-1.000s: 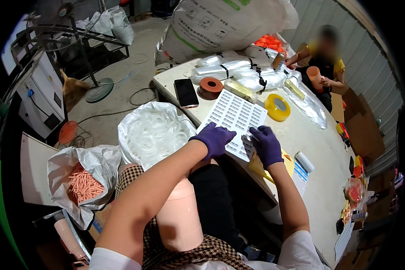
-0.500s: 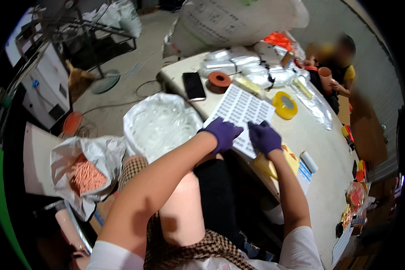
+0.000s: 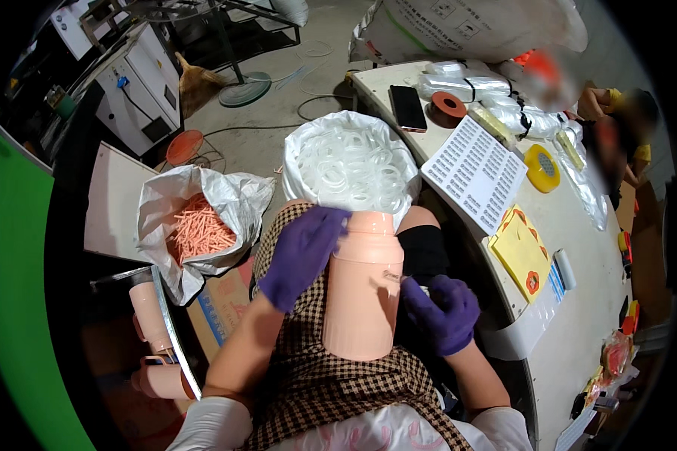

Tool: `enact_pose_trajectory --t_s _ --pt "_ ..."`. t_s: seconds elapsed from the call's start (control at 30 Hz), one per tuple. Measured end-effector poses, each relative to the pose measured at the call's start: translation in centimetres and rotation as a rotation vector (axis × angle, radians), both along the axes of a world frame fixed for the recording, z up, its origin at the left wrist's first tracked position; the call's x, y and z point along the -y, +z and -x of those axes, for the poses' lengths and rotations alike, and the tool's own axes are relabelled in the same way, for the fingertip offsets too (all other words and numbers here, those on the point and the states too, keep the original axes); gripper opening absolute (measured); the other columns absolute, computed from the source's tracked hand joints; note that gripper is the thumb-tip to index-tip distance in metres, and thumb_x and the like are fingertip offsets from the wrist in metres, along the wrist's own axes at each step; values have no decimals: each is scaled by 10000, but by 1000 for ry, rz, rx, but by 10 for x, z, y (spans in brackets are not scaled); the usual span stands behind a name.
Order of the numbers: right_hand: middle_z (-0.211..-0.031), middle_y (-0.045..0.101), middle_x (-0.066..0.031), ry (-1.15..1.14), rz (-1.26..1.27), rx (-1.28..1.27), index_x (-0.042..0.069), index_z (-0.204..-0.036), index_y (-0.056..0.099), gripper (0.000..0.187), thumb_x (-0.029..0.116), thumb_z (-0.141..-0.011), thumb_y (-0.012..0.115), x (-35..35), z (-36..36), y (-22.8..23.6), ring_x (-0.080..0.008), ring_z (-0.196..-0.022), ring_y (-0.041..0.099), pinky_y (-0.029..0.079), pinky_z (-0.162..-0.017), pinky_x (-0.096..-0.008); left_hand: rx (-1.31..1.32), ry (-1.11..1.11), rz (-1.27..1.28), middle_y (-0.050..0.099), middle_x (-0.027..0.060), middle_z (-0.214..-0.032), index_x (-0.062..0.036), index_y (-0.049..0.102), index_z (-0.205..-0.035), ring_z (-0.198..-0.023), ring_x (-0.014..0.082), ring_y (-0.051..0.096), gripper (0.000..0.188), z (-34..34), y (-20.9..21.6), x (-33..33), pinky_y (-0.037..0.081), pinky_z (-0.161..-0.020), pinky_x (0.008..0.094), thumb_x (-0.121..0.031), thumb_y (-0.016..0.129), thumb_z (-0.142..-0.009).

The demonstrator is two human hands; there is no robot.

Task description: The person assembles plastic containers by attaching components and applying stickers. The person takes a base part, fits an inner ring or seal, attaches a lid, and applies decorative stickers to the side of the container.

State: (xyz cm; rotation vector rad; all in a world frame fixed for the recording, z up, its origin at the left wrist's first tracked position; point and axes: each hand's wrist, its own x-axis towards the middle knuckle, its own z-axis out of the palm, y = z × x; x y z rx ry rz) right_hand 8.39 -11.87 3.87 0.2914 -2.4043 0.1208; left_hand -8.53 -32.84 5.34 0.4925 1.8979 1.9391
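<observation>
A pink flask body [image 3: 362, 301] with a narrower neck stands upright in my lap, tilted slightly. Against its upper left side is my left hand [image 3: 301, 255] in a purple glove, slightly blurred, fingers stretched toward the neck. My right hand [image 3: 444, 310], gloved in purple too, is at the flask's right side with curled fingers. Its thumb and forefinger pinch the right end of a small sticker [image 3: 391, 276] with dark print, which lies against the flask's upper front. A white sheet of stickers [image 3: 475, 173] rests on the table, overhanging its near edge.
White sack [image 3: 293, 143] of clear rings ahead; sack [image 3: 259, 197] of pink sticks at left. More pink flask parts [image 3: 152, 319] lie in a box. On the table [image 3: 564, 338] are a phone [image 3: 408, 107], tape rolls [image 3: 541, 168], yellow sheets [image 3: 519, 252] and plastic-wrapped bundles. Another person sits far right.
Both hands have left the sticker sheet and come back to the flask in my lap. A sticker now shows against the flask's front. The view has swung left.
</observation>
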Motion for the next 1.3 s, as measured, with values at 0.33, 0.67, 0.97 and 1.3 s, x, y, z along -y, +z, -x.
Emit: enact_pose_trajectory --t_s 0.33,0.67,0.97,1.3 --pt "-955 545 -16 40 -86 71 298 -1309 659 608 127 -727 702 31 3 -8 -166 -694 531 427 -557 -293 275 -231 105 605 -1 -774 -8 693 -989 -647 47 497 218 -45 -6 30 411 -582 220 -222 651 -973" --pt "-928 526 -3 -33 -117 149 310 -1346 626 601 135 -773 661 20 2 -20 -166 -719 522 422 -551 -302 -481 -40 580 640 110 -779 -71 669 -871 -688 298 646 246 -54 -13 1 508 -632 389 -311 685 -926" --pt "-906 517 -27 -67 -71 225 338 -1353 613 555 192 -821 670 20 9 -34 -196 -707 550 467 -540 -342 -653 10 1024 640 116 -781 -81 652 -834 -725 318 662 339 -61 -17 -12 512 -638 410 -393 609 -959" --pt "-907 586 -70 -486 -217 63 241 -1400 564 511 229 -902 678 -123 54 23 -250 -761 591 509 -577 -393 -759 -135 457 645 195 -1013 50 608 -1102 -916 356 653 540 -66 -33 55 536 -804 452 -376 766 -810"
